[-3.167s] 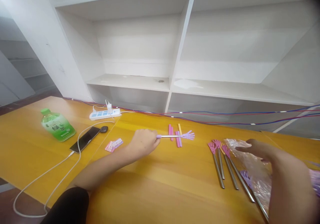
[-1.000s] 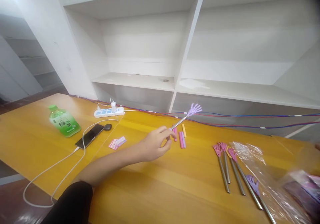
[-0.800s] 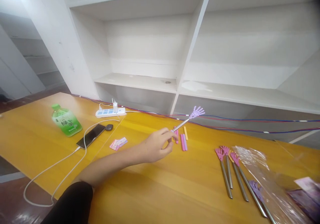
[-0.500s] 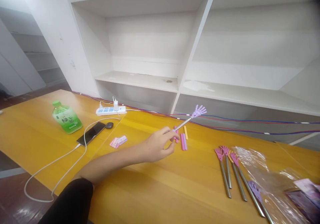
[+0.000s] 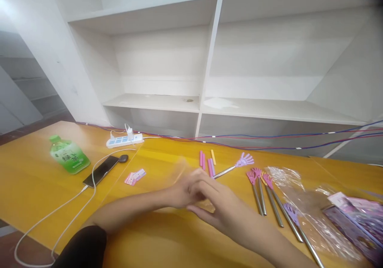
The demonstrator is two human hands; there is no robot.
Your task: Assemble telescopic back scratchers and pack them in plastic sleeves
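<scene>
A back scratcher with a lilac hand-shaped head (image 5: 244, 160) and a metal rod (image 5: 225, 171) points to the upper right, above the table. The near end of its rod runs behind the curled fingers of my right hand (image 5: 220, 198), which is closed there with its thumb apart. My left hand (image 5: 183, 189) meets the right hand's fingertips; motion smears its fingers, so its hold is unclear. Just beyond the hands lie pink sticks (image 5: 202, 160), a lilac stick (image 5: 212, 166) and a yellow stick (image 5: 213, 157).
Several back scratchers (image 5: 277, 206) lie at right, beside clear plastic wrapping (image 5: 317, 216) and a purple package (image 5: 350, 232). At left are a green tea bottle (image 5: 70, 156), a phone (image 5: 101, 171) with a white cable, small cards (image 5: 135, 176) and a power strip (image 5: 124, 140). White shelves (image 5: 161, 104) stand behind.
My right hand has come in from the lower right and met my left hand. The lilac back scratcher has tipped lower, towards the right. The view has shifted slightly.
</scene>
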